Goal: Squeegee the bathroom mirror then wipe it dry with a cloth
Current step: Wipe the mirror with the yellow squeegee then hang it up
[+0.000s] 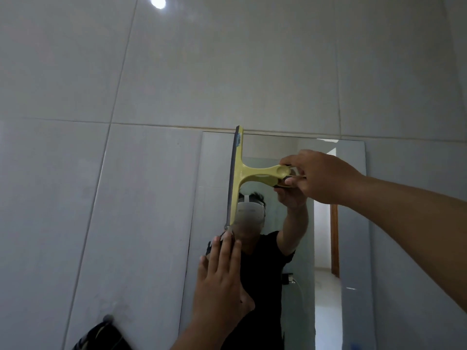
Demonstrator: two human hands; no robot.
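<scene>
Seen from my remote station through the head camera: the right hand [321,178] grips the handle end of a yellow-green squeegee [255,174], fingers and thumb curled round it, the forearm reaching in from the right edge of the scene. The squeegee is turned so its dark rubber blade [233,178] stands nearly upright against the mirror [351,198], the handle pointing right toward the gripping hand. The blade's upper tip reaches just past the mirror's top edge onto the grout line of the tiled wall [227,72]; its lower tip ends just above the left hand's fingertips. The left hand [222,281] is held flat with straight fingers spread a little, pressed to or just off the glass in the mirror's left part; I cannot tell from here whether it touches. The mirror, an unframed upright pane, hangs on pale grey glossy tiles, right of centre and far from the camera. It reflects the person in a black T-shirt with a white headset, the raised arm, and a bright doorway with a wooden frame to the right. At the near lower left, a dark item [103,337] hangs from a wall hook [108,318]; what it is I cannot make out.
</scene>
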